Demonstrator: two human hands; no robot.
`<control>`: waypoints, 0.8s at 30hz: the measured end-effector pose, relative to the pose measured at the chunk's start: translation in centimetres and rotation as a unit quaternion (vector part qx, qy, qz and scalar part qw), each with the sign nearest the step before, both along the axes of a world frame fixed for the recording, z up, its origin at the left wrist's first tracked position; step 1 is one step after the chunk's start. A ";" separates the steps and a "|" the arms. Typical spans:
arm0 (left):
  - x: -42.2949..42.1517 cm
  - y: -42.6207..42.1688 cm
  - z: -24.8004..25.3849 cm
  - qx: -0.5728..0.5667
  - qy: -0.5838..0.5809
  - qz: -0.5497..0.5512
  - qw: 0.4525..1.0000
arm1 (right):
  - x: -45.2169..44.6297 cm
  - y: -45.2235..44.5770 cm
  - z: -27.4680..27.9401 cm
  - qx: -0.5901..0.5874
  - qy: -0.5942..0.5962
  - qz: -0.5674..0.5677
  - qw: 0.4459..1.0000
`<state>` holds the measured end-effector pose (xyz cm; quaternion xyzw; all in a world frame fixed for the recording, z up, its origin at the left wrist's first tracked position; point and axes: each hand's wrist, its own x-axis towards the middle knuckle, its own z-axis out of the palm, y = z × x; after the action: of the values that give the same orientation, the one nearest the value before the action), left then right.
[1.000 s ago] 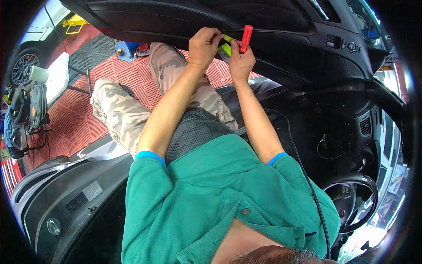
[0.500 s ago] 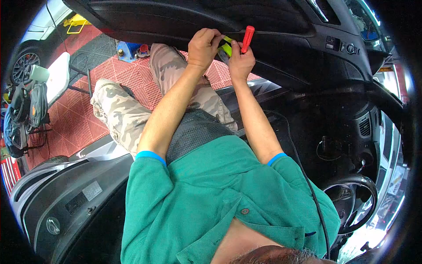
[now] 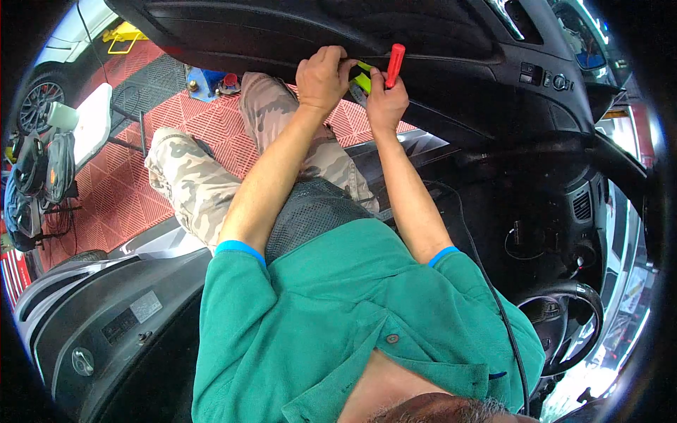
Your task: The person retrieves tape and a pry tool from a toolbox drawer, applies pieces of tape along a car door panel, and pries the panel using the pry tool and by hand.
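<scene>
My left hand is closed at the lower edge of the black door panel, its fingertips pinching one end of a yellow-green piece. Close on its right, my right hand has its fingers wrapped round a red handle that points up; its fingertips also touch the yellow-green piece. Fingers hide part of this piece, and whatever extends below the red handle is out of sight.
A steering wheel is at the lower right. A black cable runs past my right arm. At the left are a white table, bags and a wheel. A blue tool lies on the red floor.
My left hand has shifted slightly left. The door panel sits a little differently in view. Both hands keep their hold.
</scene>
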<state>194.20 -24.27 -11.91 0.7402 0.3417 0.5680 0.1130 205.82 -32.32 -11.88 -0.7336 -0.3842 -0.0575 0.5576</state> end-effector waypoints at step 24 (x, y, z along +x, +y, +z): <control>0.4 -1.9 0.6 -0.148 -0.208 -0.118 0.960 | 0.5 -3.6 -1.7 0.013 0.050 0.104 0.993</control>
<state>194.57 -26.12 -11.32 0.6158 0.3011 0.6352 0.3560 206.30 -35.88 -13.62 -0.6845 -0.4293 0.0322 0.5883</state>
